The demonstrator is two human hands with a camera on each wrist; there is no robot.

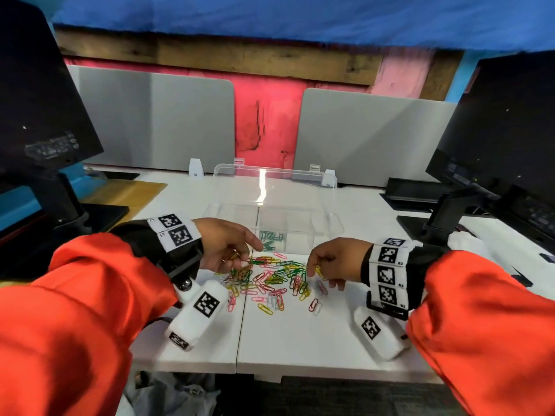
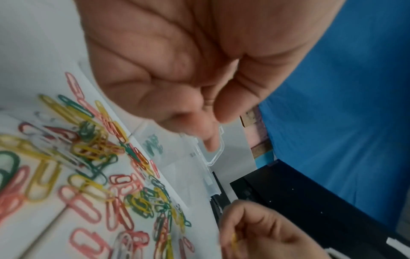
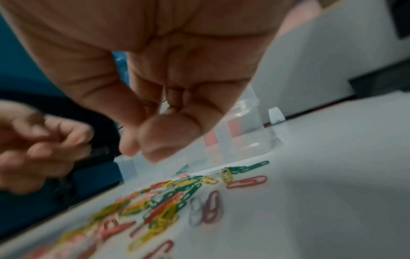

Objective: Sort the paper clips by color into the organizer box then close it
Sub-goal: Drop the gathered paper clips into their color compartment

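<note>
Both hands worked over a loose pile of paper clips [image 1: 271,280] on the white surface [image 1: 300,337]: green, yellow, pink, red and a few white ones, scattered near the middle. Left hand [image 1: 223,246] hovered at the pile's far left edge, fingers curled, yellow clips tucked in the palm and thumb and forefinger pinching a green clip [image 1: 259,261] at the pile's far edge. Right hand [image 1: 333,261] sat at the pile's right edge, fingers curled down, a yellow clip [image 1: 317,270] held between thumb and fingertips. Clear organizer box [image 1: 330,223] stood just beyond the pile, lid [image 1: 300,181] open and tipped up at the far side. Several green clips [image 1: 270,239] already lay in one compartment near the box's middle; other compartments looked bare, though the clear plastic made that hard to tell. Wrist views were blurred; the left wrist view showed the box corner [image 2: 216,154] past the fingertips. Dark monitors [image 1: 39,109] stood left and right, grey divider panels [image 1: 156,121] behind.
</note>
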